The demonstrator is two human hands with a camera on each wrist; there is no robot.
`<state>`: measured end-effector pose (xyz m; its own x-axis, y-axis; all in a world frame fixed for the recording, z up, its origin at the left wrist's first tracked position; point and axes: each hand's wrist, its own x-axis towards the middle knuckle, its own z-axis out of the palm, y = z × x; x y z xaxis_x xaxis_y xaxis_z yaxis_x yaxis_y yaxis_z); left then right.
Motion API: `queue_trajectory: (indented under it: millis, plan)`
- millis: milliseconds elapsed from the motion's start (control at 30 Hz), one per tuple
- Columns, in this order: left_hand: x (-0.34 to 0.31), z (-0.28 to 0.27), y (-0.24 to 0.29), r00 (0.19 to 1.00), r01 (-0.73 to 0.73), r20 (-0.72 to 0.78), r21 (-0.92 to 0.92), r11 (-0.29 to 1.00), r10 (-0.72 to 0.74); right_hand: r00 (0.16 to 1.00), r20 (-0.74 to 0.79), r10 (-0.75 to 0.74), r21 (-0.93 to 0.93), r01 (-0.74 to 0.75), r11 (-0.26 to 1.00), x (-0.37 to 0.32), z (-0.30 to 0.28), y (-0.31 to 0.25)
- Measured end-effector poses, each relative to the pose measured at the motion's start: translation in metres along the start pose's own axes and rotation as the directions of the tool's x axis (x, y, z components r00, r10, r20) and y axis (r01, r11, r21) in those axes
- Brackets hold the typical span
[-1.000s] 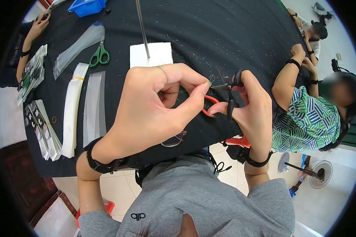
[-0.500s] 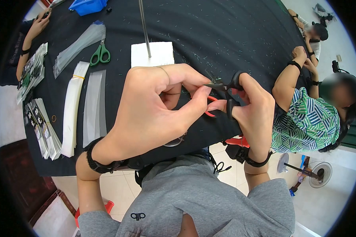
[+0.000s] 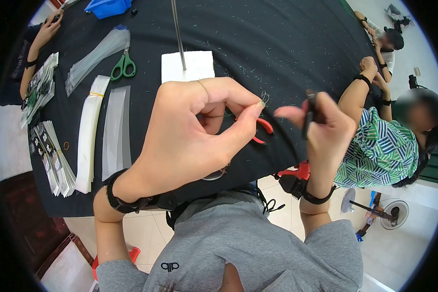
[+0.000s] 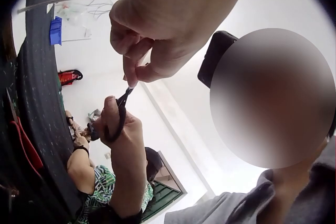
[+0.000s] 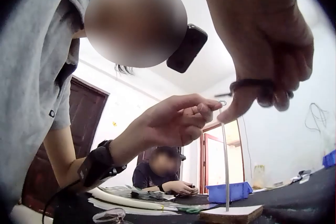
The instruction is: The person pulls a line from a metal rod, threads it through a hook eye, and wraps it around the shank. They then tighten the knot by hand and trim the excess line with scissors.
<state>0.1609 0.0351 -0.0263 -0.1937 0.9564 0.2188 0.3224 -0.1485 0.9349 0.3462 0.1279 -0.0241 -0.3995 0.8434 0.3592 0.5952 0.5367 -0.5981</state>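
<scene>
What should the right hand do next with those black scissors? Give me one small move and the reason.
I'd probably have the right hand line up the black scissors with the thin looped strand before any snip: the left hand pinches that strand with loops showing past the fingertips, so a stray blade could nick skin.

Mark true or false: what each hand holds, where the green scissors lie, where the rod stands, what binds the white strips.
1. The right hand holds black scissors. True.
2. The left hand is spread flat. False: thumb and finger pinch a small thin loop.
3. The green scissors lie on the white block. False: on the black cloth.
4. The rod stands on the block. True.
5. A yellow band binds the white strips. True.
</scene>
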Motion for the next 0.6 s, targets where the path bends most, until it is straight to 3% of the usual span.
queue_trajectory:
  millis: [33, 67, 167, 233, 300, 333, 400, 467, 600]
  plan:
    - [0.0, -0.001, -0.002, 1.0, -0.001, 0.0, 0.0, 1.0, 0.001, 0.996, -0.087, 0.015, 0.039, -0.012, 0.999, 0.003, 0.0, -0.004]
    - [0.001, -0.001, -0.004, 0.998, 0.068, 0.015, -0.05, 0.996, -0.068, 0.994, -0.11, -0.019, -0.05, 0.014, 0.999, 0.006, -0.005, 0.004]
    - [0.006, -0.005, -0.007, 0.986, 0.161, 0.077, -0.177, 0.971, -0.15, 0.996, -0.074, 0.056, -0.075, -0.062, 0.995, 0.013, -0.008, 0.027]
    - [0.007, -0.005, -0.008, 0.979, 0.191, 0.117, -0.249, 0.949, -0.167, 0.96, 0.087, 0.267, -0.031, -0.265, 0.964, 0.015, -0.002, 0.048]
    - [0.007, -0.002, -0.011, 0.984, 0.168, 0.141, -0.523, 0.836, -0.109, 0.968, 0.104, 0.226, -0.057, -0.222, 0.973, 0.012, 0.007, 0.066]
    - [0.008, -0.002, -0.01, 0.984, 0.168, 0.142, -0.522, 0.836, -0.108, 0.975, 0.122, 0.188, -0.085, -0.179, 0.98, 0.011, 0.009, 0.072]
    - [0.01, -0.005, -0.007, 0.956, 0.282, 0.237, -0.567, 0.774, -0.174, 0.959, 0.155, 0.236, -0.127, -0.218, 0.968, 0.011, 0.01, 0.076]
    - [0.01, -0.006, -0.009, 0.953, 0.289, 0.25, -0.572, 0.768, -0.172, 0.934, 0.134, 0.331, -0.132, -0.314, 0.94, 0.009, 0.012, 0.077]
    - [0.01, -0.005, -0.011, 0.945, 0.308, 0.278, -0.572, 0.761, -0.173, 0.947, 0.143, 0.289, -0.202, -0.258, 0.945, 0.007, 0.012, 0.089]
